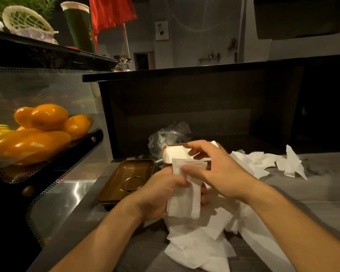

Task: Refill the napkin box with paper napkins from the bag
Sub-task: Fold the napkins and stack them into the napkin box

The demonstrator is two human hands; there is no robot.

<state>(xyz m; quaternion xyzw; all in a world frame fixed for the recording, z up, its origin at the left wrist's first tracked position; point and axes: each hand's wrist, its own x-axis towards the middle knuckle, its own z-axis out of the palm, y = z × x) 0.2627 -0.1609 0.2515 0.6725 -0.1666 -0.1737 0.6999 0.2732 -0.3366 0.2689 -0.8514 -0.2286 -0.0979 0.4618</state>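
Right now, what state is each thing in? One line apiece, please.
Napkin box: open, lid off, white napkins inside.
Box lid: lying upturned left of the box.
Folded napkins: gripped in the left hand.
Right hand: fingers loosely curled, thumb on the top of the folded napkins.
Plastic bag: crumpled, behind the box.
Loose napkins: scattered unfolded on the counter.
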